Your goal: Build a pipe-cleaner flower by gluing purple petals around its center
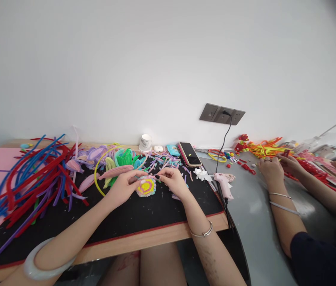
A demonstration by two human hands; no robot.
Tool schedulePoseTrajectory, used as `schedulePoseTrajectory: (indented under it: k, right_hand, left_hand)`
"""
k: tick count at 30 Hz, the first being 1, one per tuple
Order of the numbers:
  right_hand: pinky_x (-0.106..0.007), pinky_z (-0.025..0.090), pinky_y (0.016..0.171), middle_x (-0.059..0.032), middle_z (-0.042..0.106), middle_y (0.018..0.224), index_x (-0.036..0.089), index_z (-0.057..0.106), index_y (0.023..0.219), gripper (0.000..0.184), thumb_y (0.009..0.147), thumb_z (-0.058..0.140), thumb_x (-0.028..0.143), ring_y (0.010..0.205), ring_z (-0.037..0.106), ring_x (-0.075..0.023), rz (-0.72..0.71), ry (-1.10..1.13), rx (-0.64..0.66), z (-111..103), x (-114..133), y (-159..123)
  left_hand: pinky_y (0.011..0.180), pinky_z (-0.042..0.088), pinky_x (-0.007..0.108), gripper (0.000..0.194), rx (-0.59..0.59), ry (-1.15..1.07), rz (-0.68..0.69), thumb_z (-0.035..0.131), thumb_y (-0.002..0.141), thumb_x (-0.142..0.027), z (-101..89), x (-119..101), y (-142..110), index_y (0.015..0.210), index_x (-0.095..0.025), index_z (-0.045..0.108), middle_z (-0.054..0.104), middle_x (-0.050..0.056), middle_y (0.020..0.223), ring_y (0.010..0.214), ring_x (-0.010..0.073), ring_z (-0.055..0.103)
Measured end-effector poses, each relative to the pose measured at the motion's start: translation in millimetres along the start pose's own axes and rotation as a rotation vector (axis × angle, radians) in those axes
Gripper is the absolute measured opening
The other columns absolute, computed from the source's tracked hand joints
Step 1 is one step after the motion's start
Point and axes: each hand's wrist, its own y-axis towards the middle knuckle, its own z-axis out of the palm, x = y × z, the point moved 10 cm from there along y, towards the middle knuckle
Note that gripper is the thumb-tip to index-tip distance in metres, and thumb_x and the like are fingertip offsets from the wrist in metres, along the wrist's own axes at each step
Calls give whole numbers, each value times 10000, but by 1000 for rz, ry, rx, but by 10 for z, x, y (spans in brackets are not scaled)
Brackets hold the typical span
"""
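A round fuzzy pipe-cleaner piece (146, 187), with a yellow middle, a pink ring and a pale multicoloured rim, is held just above the black mat (111, 222). My left hand (128, 184) grips its upper left edge between thumb and fingers. At its upper right edge, the thumb and forefinger of my right hand (173, 182) are pinched together; whatever lies between them is too small to make out. Behind my hands lie looped pipe-cleaner petals, among them a green bundle (124, 157) and a pink petal (116, 171). Short pastel pipe-cleaner pieces (163, 161) are scattered beyond.
Long red and blue pipe cleaners (37, 178) heap up at left. A paper cup (145, 142), a phone (190, 154) and a pink glue gun (224, 186) with a cord (225, 137) to the wall socket stand around the mat. At right, a co-worker's hands (271, 169) work beside orange pipe cleaners (265, 147).
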Motion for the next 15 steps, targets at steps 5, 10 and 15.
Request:
schedulePoseTrajectory:
  k: [5, 10, 15]
  right_hand:
    - [-205, 288, 464, 25, 546, 598, 149, 652, 714, 161, 712, 659, 309, 497, 398, -76, 14, 22, 15, 6, 2, -12]
    - [-207, 290, 458, 22, 548, 598, 155, 648, 717, 190, 703, 667, 344, 490, 399, -79, 25, 42, 24, 19, 6, -20]
    - [-215, 321, 453, 17, 564, 599, 168, 641, 814, 235, 762, 588, 391, 474, 412, -92, 15, -14, -129, -178, 24, -8]
  left_hand:
    - [749, 531, 348, 291, 11, -6, -8, 629, 760, -383, -2, 57, -4, 963, -177, 659, 709, 65, 955, 846, 239, 668]
    - [702, 537, 331, 312, -12, -5, 11, 638, 747, -428, -18, -4, -8, 941, -185, 662, 702, 57, 937, 808, 230, 669]
    - [681, 541, 321, 315, -54, -14, 31, 627, 763, -419, -65, -20, -2, 974, -185, 635, 683, 57, 943, 801, 220, 671]
